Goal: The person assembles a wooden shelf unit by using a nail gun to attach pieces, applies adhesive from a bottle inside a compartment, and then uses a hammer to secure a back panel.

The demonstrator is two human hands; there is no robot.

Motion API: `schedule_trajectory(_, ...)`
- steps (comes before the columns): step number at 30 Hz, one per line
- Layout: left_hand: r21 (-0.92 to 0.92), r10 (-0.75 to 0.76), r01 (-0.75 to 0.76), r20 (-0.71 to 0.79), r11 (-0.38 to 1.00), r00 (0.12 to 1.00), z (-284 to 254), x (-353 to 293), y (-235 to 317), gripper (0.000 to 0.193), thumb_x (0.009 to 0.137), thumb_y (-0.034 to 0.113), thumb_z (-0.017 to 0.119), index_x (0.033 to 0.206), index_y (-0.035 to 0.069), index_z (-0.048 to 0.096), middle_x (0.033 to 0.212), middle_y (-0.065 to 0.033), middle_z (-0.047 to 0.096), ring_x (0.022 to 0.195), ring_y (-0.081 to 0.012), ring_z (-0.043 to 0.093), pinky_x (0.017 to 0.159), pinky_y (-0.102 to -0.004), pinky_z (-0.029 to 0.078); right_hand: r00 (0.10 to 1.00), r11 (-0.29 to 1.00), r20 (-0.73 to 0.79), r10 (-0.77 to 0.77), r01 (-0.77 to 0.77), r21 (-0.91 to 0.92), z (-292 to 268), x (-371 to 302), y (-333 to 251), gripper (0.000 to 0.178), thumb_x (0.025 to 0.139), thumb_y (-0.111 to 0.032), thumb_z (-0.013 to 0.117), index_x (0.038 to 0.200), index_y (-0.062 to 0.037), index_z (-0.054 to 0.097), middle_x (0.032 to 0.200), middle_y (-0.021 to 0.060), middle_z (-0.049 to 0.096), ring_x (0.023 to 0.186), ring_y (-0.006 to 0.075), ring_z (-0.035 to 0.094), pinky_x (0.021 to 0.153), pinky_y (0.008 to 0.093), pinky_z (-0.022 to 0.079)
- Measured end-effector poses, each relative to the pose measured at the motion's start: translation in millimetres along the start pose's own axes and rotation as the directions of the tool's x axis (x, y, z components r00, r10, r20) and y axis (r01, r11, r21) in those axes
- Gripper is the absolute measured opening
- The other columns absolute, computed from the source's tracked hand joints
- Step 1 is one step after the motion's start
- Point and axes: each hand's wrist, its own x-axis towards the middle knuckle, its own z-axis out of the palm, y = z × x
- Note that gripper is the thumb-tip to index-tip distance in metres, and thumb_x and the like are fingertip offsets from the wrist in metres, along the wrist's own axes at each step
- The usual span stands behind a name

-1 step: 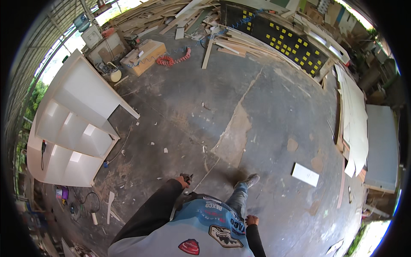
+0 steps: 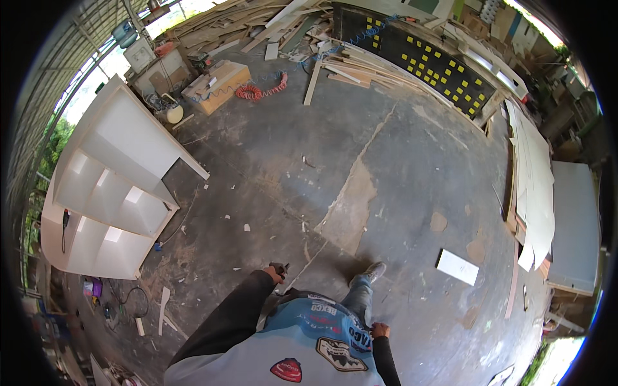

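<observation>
In front of my body, on the left, my left hand [image 2: 275, 275] is closed around a small dark tool [image 2: 281, 267], whose kind is too small to tell. It is held above the bare grey floor [image 2: 257, 161]. By my right hip hangs my right hand [image 2: 380, 330], its fingers curled in; whatever they hold, if anything, is hidden. One shoe [image 2: 375, 270] is put forward on the floor between the two hands. Neither hand touches the white shelf cabinet [image 2: 122, 212] lying on the left.
A wooden box [image 2: 217, 87] and a red coiled hose [image 2: 261, 91] sit at the far left. Wood strips [image 2: 373, 74] are piled at the back. A white board [image 2: 458, 266] lies on the floor to the right, near stacked sheets [image 2: 531, 186]. Cords and a purple tool [image 2: 93, 288] lie lower left.
The view has shifted very slightly. Both hands keep the same pose, and nothing has been taken hold of or let go.
</observation>
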Motion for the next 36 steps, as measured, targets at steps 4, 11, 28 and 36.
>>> schedule_trajectory(4, -0.100, -0.221, 0.250, 0.239, 0.963, 0.946, 47.1, 10.4, 72.0, 0.067, 0.062, 0.035, 0.091, 0.114, -0.002, 0.072, 0.110, -0.0249, 0.071, 0.105, -0.0332, 0.070, 0.090, -0.0422, 0.054, 0.984, 0.954, 0.017, -0.176, 0.175, -0.242, -101.6, 85.9, -42.4, 0.021, 0.086, -0.014, 0.063, 0.087, 0.0062, 0.070, 0.074, 0.0147, 0.070, 0.055, 0.0238, 0.065, 0.050, 0.0389, 0.053)
schedule_trajectory(11, -0.181, -0.163, 0.202, 0.210, 0.962, 0.964, 128.4, 44.3, 202.6, 0.047, 0.072, 0.027, 0.081, 0.113, 0.008, 0.073, 0.109, -0.0201, 0.072, 0.104, -0.0305, 0.070, 0.085, -0.0416, 0.056, 0.997, 0.966, -0.018, 0.070, -0.063, 0.251, -220.0, 279.8, -178.7, 0.023, 0.090, -0.021, 0.063, 0.084, 0.0006, 0.068, 0.064, 0.0090, 0.064, 0.047, 0.0169, 0.056, 0.040, 0.0311, 0.042)
schedule_trajectory(28, -0.095, 0.187, -0.189, -0.037, 0.977, 0.982, -63.0, 320.2, 658.3, 0.057, 0.071, 0.030, 0.078, 0.122, 0.008, 0.066, 0.113, -0.0220, 0.071, 0.110, -0.0395, 0.067, 0.092, -0.0445, 0.053, 0.987, 0.980, -0.155, -0.047, 0.075, 0.182, -447.6, 633.1, -376.7, 0.024, 0.088, -0.019, 0.062, 0.085, 0.0026, 0.071, 0.066, 0.0118, 0.068, 0.052, 0.0188, 0.063, 0.044, 0.0331, 0.050)
schedule_trajectory(36, -0.314, 0.324, -0.463, -0.405, 0.829, 0.855, -223.0, 415.5, 995.9, 0.061, 0.070, 0.039, 0.085, 0.114, 0.001, 0.066, 0.115, -0.0247, 0.068, 0.110, -0.0418, 0.064, 0.092, -0.0465, 0.050, 1.000, 0.978, 0.019, -0.023, 0.019, 0.208, -526.0, 785.9, -485.5, 0.019, 0.088, -0.015, 0.063, 0.086, 0.0032, 0.068, 0.065, 0.0113, 0.066, 0.048, 0.0187, 0.060, 0.042, 0.0320, 0.047)
